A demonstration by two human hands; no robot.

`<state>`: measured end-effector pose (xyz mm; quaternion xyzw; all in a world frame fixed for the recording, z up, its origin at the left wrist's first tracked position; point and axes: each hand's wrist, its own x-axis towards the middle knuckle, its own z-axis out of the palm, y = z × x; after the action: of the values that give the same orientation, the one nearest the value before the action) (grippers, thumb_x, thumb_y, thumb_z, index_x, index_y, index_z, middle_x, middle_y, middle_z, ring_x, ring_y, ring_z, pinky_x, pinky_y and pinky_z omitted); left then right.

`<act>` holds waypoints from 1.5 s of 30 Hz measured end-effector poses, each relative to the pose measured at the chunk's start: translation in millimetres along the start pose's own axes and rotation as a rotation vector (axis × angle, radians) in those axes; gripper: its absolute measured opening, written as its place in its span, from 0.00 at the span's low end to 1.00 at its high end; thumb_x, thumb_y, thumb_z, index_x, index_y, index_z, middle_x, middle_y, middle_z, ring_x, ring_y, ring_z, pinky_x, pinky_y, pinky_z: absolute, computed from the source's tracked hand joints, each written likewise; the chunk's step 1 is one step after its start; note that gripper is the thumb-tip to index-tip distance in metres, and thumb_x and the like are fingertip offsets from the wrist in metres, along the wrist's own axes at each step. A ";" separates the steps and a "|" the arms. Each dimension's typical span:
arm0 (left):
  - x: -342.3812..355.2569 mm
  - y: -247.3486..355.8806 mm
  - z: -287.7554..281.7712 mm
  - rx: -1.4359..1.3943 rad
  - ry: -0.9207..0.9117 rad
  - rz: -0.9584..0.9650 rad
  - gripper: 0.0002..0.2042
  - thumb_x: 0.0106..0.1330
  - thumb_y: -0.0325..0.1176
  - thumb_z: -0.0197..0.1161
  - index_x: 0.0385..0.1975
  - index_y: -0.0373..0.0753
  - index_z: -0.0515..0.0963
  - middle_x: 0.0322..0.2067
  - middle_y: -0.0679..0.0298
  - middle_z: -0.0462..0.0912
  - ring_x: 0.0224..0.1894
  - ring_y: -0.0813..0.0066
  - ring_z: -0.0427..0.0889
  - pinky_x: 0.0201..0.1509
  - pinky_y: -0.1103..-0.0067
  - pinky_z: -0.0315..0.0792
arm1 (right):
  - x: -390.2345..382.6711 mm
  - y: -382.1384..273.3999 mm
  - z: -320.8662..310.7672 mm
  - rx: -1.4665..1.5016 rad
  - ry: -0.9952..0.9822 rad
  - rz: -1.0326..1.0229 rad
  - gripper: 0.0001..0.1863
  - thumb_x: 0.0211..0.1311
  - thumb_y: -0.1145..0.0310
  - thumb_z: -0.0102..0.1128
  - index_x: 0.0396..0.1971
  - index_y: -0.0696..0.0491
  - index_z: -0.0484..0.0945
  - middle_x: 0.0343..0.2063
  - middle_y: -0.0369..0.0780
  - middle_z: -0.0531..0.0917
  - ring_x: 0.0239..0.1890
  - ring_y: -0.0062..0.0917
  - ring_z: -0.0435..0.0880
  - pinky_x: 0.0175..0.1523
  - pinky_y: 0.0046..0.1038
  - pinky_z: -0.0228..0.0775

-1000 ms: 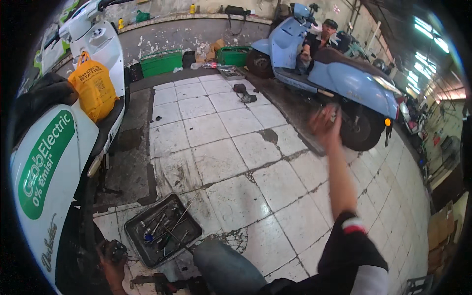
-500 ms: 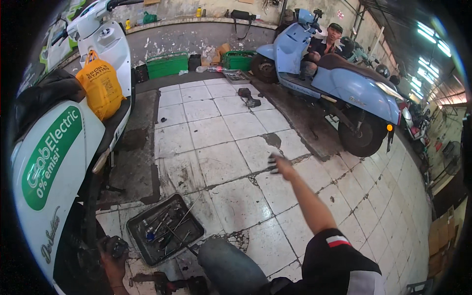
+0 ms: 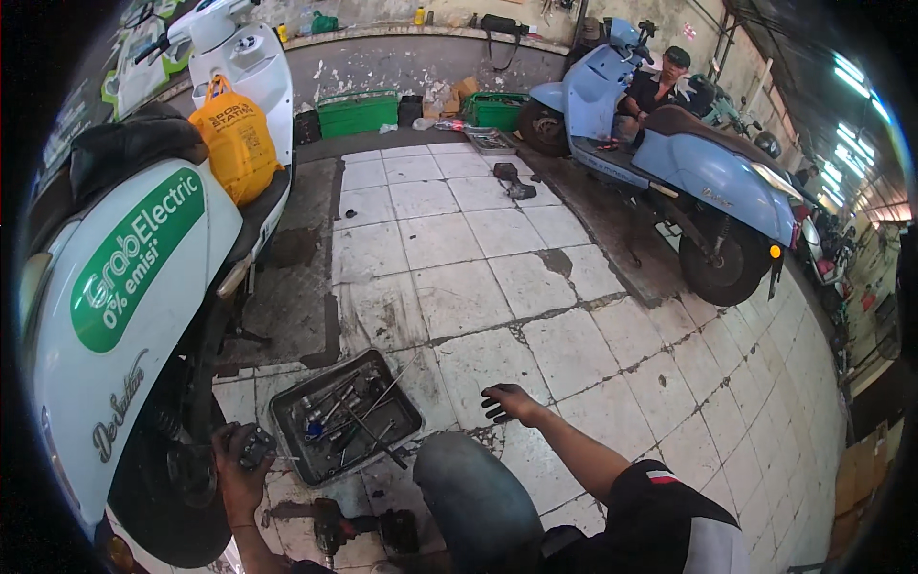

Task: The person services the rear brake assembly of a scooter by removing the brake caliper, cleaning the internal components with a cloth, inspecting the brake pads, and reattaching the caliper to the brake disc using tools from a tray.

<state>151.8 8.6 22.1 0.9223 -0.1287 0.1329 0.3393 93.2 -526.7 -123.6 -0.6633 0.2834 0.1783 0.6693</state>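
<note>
My left hand (image 3: 239,464) is low at the left, closed around a small dark part beside the rear wheel (image 3: 177,483) of a white scooter (image 3: 143,277). My right hand (image 3: 509,402) hovers over the tiled floor with fingers spread and nothing in it, just right of a black tool tray (image 3: 342,416) holding several wrenches and sockets. My knee in grey trousers (image 3: 473,497) is between the two hands. A dark power tool (image 3: 359,526) lies on the floor below the tray.
A yellow bag (image 3: 234,139) hangs on the white scooter's footwell. A light blue scooter (image 3: 684,167) stands at the right with a person sitting behind it. Green crates (image 3: 359,113) line the back wall. A dark part (image 3: 512,180) lies on the tiles.
My right arm has come down from reaching out toward the blue scooter and now hangs low by the tool tray. My left hand has stayed at the wheel.
</note>
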 end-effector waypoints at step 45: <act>1.2 -2.9 -35.6 -0.157 -0.112 0.042 0.30 0.53 0.39 0.79 0.59 0.50 0.78 0.58 0.56 0.74 0.60 0.55 0.76 0.65 0.63 0.73 | -149.4 -212.4 277.4 -0.305 -0.664 -0.873 0.29 0.62 0.51 0.70 0.52 0.57 0.73 0.34 0.36 0.81 0.36 0.19 0.82 0.41 0.23 0.76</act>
<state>148.3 34.0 47.0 0.8960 -0.1769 0.0775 0.3999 147.5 -243.8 124.3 -0.7163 -0.2716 0.1230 0.6308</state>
